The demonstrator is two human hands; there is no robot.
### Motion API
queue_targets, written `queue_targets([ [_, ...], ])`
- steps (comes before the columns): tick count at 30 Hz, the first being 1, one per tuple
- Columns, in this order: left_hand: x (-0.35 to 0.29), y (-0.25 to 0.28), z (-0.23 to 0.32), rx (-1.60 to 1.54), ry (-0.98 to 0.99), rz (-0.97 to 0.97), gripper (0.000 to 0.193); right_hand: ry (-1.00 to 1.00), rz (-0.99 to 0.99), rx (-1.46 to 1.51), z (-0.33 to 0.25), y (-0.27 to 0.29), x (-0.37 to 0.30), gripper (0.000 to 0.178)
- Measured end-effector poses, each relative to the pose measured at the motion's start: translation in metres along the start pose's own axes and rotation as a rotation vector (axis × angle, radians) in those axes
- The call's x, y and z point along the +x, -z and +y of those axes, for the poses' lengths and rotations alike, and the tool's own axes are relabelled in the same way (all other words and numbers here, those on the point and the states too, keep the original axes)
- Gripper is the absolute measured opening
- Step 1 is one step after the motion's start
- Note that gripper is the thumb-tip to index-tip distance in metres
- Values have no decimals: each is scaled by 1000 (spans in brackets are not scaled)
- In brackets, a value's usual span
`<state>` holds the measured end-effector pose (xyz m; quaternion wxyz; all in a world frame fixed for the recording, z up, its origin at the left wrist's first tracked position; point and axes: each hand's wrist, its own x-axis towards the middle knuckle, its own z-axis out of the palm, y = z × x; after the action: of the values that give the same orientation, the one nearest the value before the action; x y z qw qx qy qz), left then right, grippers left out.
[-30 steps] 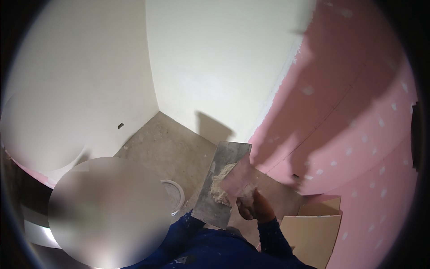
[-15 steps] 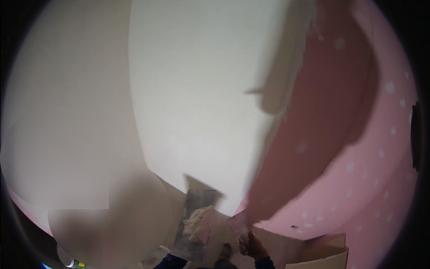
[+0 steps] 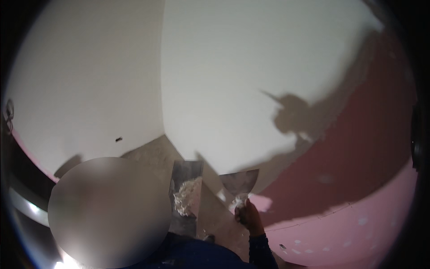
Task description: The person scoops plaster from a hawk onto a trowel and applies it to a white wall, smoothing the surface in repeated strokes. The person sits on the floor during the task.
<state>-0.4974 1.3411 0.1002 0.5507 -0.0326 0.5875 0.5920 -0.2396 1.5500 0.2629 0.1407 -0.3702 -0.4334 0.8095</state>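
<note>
Low in the centre of the frame, the right hand (image 3: 247, 216) grips a putty knife (image 3: 238, 182), blade raised against the white wall (image 3: 233, 80). Left of it a plaster-laden hawk (image 3: 187, 190) tilts upward; the left hand seems hidden beneath it.

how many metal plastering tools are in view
2: a putty knife held up in the right hand, and a flat hawk carrying white plaster to its left. Left hand hidden.

Right hand (image 3: 249, 218) gripping putty knife (image 3: 238, 183) near white wall (image 3: 233, 80)
</note>
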Motion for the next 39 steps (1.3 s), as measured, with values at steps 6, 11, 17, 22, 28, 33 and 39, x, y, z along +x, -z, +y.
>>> queue_targets([
  [6, 11, 11, -21, 68, -17, 154, 59, -92, 161, -262, 42, 52, -11, 48],
  [11, 30, 30, -29, 132, -27, 241, 59, -272, 331, -307, 129, 119, -47, 33],
  [17, 51, 59, -33, 212, -56, 294, 59, -424, 750, -90, 257, 175, -122, 33],
  [22, 63, 72, -26, 296, -45, 347, 59, -475, 857, -3, 324, 211, -185, 39],
  [28, 67, 77, -24, 355, -34, 402, 58, -556, 749, -343, 358, 235, -196, 43],
  [33, 61, 83, -22, 402, -38, 451, 58, -528, 709, -432, 330, 247, -160, 44],
  [39, 63, 92, -18, 424, -37, 480, 58, -518, 588, -410, 292, 257, -89, 42],
])
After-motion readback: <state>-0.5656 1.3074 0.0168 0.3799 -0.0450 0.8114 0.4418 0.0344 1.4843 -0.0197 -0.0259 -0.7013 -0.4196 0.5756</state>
